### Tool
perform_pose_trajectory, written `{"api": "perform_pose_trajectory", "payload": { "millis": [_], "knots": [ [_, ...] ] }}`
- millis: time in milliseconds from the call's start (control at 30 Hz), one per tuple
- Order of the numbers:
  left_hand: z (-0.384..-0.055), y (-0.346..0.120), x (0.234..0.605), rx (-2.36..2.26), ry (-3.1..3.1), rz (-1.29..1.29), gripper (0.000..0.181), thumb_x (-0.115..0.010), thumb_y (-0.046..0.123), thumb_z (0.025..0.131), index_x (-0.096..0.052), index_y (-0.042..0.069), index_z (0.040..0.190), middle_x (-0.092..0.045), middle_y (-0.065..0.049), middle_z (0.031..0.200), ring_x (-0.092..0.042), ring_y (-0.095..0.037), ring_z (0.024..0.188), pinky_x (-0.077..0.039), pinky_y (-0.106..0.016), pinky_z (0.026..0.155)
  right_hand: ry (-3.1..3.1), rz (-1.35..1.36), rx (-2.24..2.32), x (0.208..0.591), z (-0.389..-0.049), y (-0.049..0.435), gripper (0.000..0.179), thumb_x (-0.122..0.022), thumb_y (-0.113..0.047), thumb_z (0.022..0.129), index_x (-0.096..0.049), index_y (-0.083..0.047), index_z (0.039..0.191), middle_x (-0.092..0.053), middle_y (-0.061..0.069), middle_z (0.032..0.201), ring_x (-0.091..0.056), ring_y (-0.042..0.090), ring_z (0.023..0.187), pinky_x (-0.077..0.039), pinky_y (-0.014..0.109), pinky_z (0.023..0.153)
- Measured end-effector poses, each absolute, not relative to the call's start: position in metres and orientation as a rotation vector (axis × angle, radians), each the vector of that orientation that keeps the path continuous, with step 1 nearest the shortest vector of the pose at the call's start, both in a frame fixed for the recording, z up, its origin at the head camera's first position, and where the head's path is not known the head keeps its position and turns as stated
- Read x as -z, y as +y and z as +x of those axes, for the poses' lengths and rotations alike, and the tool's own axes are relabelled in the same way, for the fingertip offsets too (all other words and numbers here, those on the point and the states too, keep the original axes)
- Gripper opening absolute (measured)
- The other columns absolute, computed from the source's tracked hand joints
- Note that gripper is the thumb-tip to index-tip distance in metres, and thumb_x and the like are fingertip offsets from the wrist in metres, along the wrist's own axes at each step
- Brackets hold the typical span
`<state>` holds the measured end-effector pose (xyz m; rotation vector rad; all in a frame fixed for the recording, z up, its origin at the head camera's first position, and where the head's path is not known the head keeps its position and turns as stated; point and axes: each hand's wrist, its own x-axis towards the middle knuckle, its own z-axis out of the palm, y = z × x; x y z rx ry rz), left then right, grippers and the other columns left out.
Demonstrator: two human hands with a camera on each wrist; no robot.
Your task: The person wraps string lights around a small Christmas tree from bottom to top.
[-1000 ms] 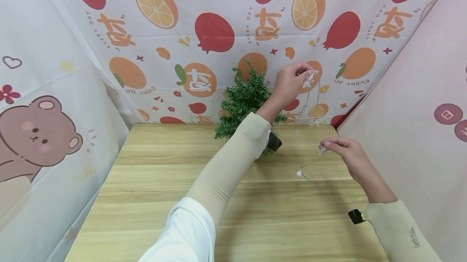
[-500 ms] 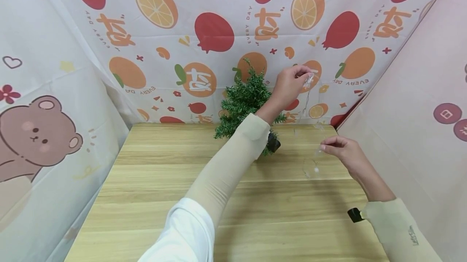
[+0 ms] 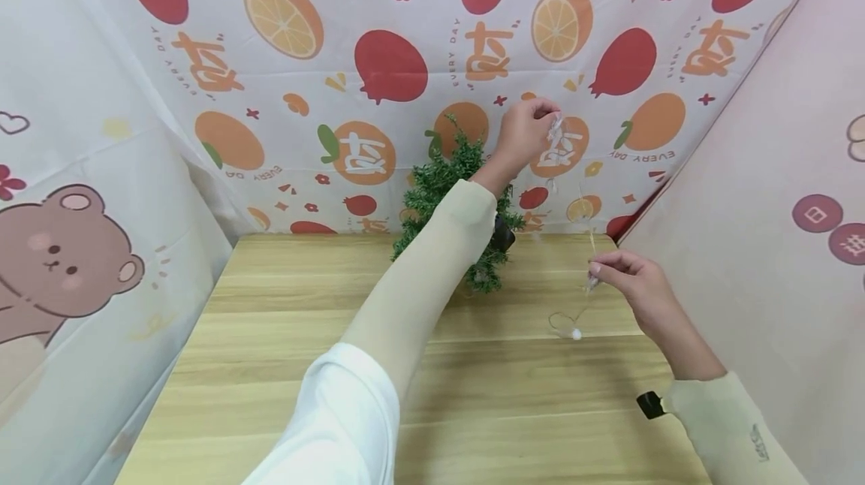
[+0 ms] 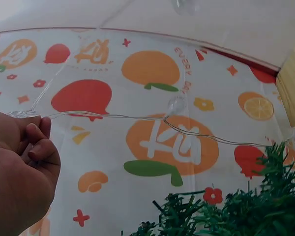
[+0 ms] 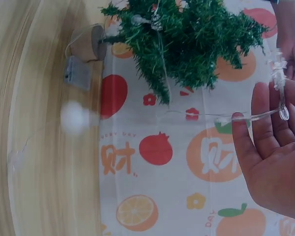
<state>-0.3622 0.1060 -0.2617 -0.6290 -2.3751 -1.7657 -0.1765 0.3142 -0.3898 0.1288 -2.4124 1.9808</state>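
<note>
My left hand (image 3: 523,132) is raised in front of the back cloth, to the right of a small green artificial tree (image 3: 432,177), and pinches a bunched part of a clear-wired string of fairy lights (image 4: 123,116). Lower and to the right, over the table, my right hand (image 3: 638,290) pinches another part of the same string. A wire loop with a round white bulb (image 3: 577,334) dangles below its fingers. In the left wrist view, the wire stretches from my left fingers towards the tree top. My left sleeve hides part of the tree in the head view.
The tree's wooden base (image 5: 88,43) stands on the wood-grain table (image 3: 284,365), with a small clear box (image 5: 77,73) beside it. Printed cloths (image 3: 392,64) close off the back and both sides. A black wrist camera (image 3: 650,405) sits on my right sleeve.
My left hand has moved slightly up and left with its part of the string. The bulb below my right hand has swung about. The head view has shifted a little.
</note>
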Motion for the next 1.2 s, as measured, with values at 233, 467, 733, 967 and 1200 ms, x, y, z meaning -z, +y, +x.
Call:
{"api": "perform_pose_trajectory", "payload": {
  "millis": [233, 467, 733, 967, 1200],
  "knots": [
    [-0.373, 0.102, 0.255, 1.745, -2.415, -0.587, 0.021, -0.057, 0.020, 0.105, -0.072, 0.008, 0.114, -0.068, -0.002, 0.108, -0.060, -0.011, 0.088, -0.048, -0.021, 0.073, -2.454, 0.134, -1.946, 0.385, -0.174, 0.299, 0.009, -0.070, -0.013, 0.096, -0.072, -0.011, 0.105, -0.071, -0.010, 0.097, -0.065, 0.005, 0.092, -0.051, 0.016, 0.085],
    [-0.382, 0.100, 0.247, 1.700, -2.443, -0.533, 0.021, -0.055, 0.019, 0.105, -0.072, 0.009, 0.114, -0.069, -0.002, 0.109, -0.061, -0.011, 0.092, -0.049, -0.021, 0.076, -2.476, 0.054, -1.892, 0.378, -0.170, 0.287, 0.009, -0.070, -0.017, 0.096, -0.070, -0.015, 0.105, -0.067, -0.011, 0.100, -0.063, 0.006, 0.094, -0.051, 0.017, 0.084],
    [-0.400, 0.096, 0.239, 1.603, -2.477, -0.489, 0.018, -0.057, 0.014, 0.104, -0.073, 0.007, 0.107, -0.071, -0.005, 0.108, -0.060, -0.011, 0.091, -0.047, -0.020, 0.077, -2.413, 0.010, -1.758, 0.377, -0.168, 0.277, 0.023, -0.070, -0.029, 0.097, -0.072, -0.012, 0.113, -0.070, -0.015, 0.103, -0.063, 0.003, 0.093, -0.052, 0.015, 0.083],
    [-0.409, 0.086, 0.234, 1.602, -2.501, -0.442, 0.018, -0.057, 0.013, 0.103, -0.074, 0.005, 0.106, -0.070, -0.006, 0.107, -0.059, -0.012, 0.087, -0.048, -0.021, 0.075, -2.295, 0.044, -1.812, 0.369, -0.163, 0.267, 0.026, -0.069, -0.024, 0.098, -0.072, -0.003, 0.113, -0.070, -0.006, 0.088, -0.067, 0.008, 0.083, -0.056, 0.019, 0.078],
    [-0.414, 0.078, 0.219, 1.653, -2.508, -0.436, 0.019, -0.057, 0.012, 0.104, -0.071, 0.004, 0.112, -0.067, -0.006, 0.112, -0.059, -0.011, 0.093, -0.048, -0.020, 0.079, -2.219, 0.035, -1.853, 0.356, -0.155, 0.257, 0.019, -0.072, -0.021, 0.095, -0.072, -0.005, 0.106, -0.072, -0.004, 0.087, -0.068, 0.007, 0.081, -0.057, 0.019, 0.077]
  ]
}}
